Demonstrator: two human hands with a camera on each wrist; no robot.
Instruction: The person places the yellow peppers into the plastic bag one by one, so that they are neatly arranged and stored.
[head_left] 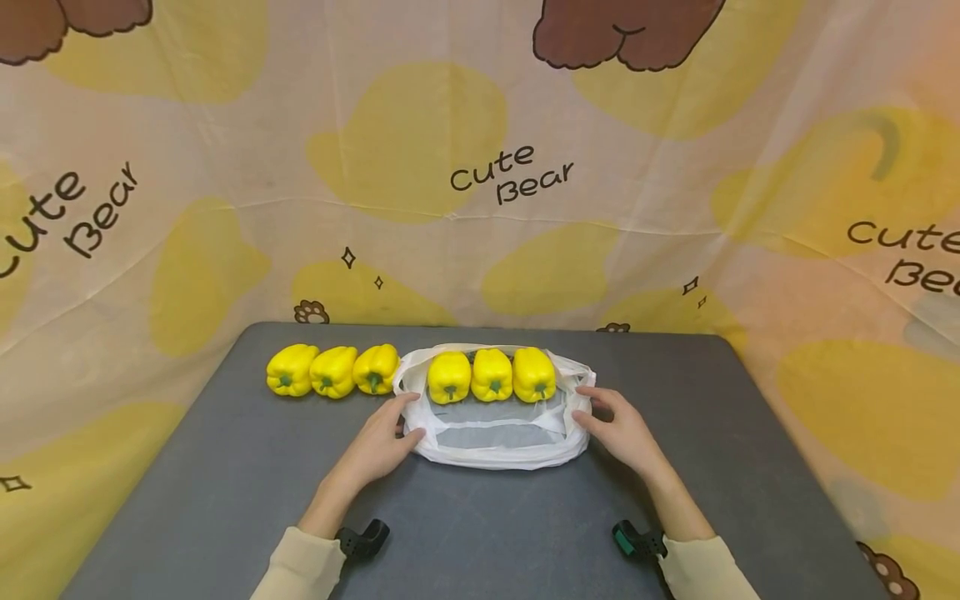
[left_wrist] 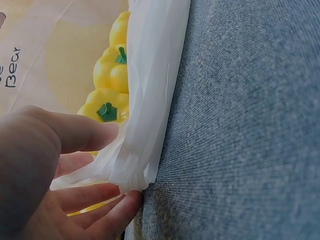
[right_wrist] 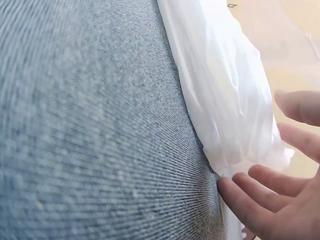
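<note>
A white plastic bag (head_left: 498,456) lies on the table with its mouth spread wide. Inside, along its far side, three yellow bell peppers (head_left: 492,375) stand in a row, green stems toward me. My left hand (head_left: 381,439) touches the bag's left side, thumb and fingers spread apart. In the left wrist view the thumb (left_wrist: 92,132) lies over the plastic and the fingertips reach its lower corner. At the opposite side, my right hand (head_left: 624,427) has loosely bent fingers against the plastic. Its thumb (right_wrist: 300,106) stands apart from the other fingers in the right wrist view.
Three more yellow bell peppers (head_left: 332,372) sit in a row on the dark grey table (head_left: 510,533), left of the bag and close to its rim. Behind the table hangs a printed cloth (head_left: 405,142). Each wrist wears a black band (head_left: 363,540).
</note>
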